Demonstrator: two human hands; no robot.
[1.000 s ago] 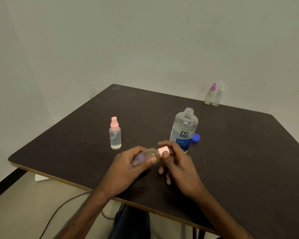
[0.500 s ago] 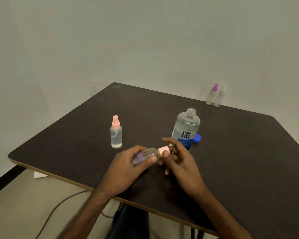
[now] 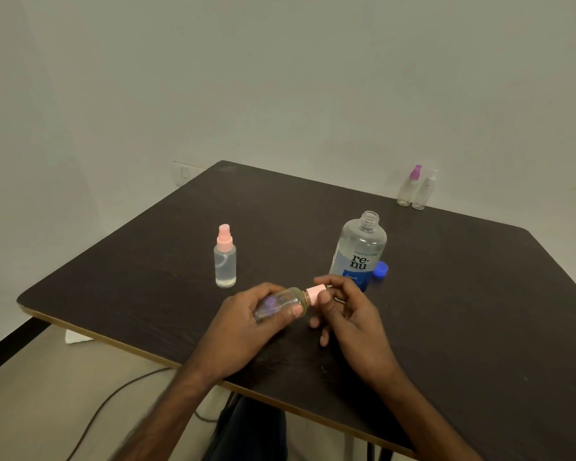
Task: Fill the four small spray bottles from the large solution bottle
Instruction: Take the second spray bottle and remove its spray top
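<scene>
Right hand has shifted: the forefinger that stuck out half a second ago is now curled back down, thumb and forefinger pinching the pink cap. Left hand is wrapped round the small spray bottle, tipped on its side at lower centre, hands close together. Just behind them stands the large solution bottle, neck open, blue lid beside it. A pink-topped bottle stands left of centre on the table. Upper right, at the far edge: a purple-topped bottle and a white-topped bottle, side by side.
</scene>
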